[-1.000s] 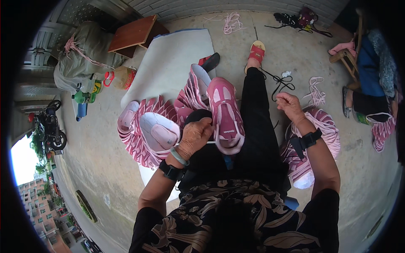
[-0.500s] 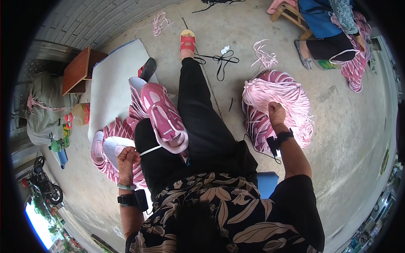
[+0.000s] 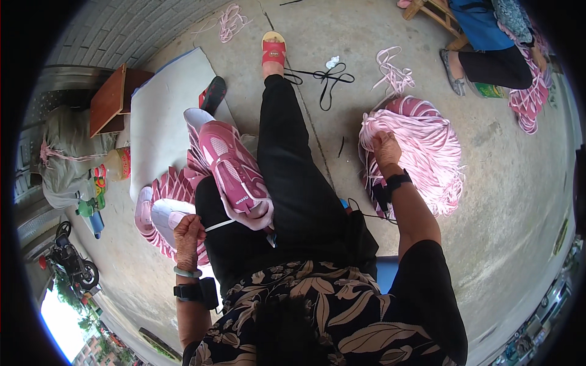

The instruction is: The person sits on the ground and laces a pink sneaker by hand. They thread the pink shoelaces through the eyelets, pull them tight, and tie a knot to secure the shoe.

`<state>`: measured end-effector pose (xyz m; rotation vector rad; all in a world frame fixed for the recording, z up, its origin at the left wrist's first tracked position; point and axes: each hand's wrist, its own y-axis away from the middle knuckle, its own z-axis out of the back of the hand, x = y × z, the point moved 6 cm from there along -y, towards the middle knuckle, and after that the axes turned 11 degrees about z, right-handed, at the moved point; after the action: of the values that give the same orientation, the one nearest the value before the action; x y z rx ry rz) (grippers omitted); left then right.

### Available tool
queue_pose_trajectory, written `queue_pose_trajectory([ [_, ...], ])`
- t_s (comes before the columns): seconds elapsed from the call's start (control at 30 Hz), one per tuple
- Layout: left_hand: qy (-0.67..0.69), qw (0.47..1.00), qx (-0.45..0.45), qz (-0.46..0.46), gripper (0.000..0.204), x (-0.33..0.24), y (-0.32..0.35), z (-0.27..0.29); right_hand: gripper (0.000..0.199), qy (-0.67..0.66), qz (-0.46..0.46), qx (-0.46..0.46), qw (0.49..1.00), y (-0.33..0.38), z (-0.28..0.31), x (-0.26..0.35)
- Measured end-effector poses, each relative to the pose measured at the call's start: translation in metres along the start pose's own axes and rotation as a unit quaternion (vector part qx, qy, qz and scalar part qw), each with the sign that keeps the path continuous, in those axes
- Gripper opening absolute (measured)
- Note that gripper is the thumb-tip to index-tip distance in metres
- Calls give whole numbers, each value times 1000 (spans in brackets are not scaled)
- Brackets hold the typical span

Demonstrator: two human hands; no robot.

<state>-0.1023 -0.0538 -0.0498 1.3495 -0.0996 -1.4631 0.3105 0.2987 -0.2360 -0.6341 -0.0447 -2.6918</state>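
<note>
A pink sports shoe [image 3: 235,174] lies on my lap, over my black trousers. My left hand [image 3: 188,232] is closed on a white lace [image 3: 221,224] that runs up to the shoe's heel end. Beside that hand lies a heap of pink shoe uppers [image 3: 163,207] on the ground. My right hand [image 3: 386,149] reaches out to the right and grips into a big bundle of pale pink laces [image 3: 427,152] on the concrete. Both wrists wear black bands.
A white sheet [image 3: 160,122] lies ahead on the left, with a wooden stool [image 3: 110,100] and a grey sack [image 3: 61,152] beyond it. Black laces [image 3: 323,76] and loose pink laces [image 3: 394,73] lie on the concrete. Another person [image 3: 494,43] sits at the top right.
My view has swung to the right. My right hand has gone from near the shoe out to the pink lace bundle. My left hand has pulled back to the left with the white lace.
</note>
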Motion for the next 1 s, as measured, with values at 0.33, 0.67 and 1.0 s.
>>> queue_pose_trajectory([
  [0.33, -4, 1000, -9, -15, 7, 3, -3, -3, 12, -5, -11, 13, 1000, -7, 0, 7],
  [0.67, 11, 1000, -11, -10, 4, 9, -9, -6, 16, -15, -2, 1, 1000, -5, -8, 8],
  [1.0, 24, 1000, -13, -13, 6, 13, -16, -5, 13, 115, -1, 23, 993, -6, 7, 23],
])
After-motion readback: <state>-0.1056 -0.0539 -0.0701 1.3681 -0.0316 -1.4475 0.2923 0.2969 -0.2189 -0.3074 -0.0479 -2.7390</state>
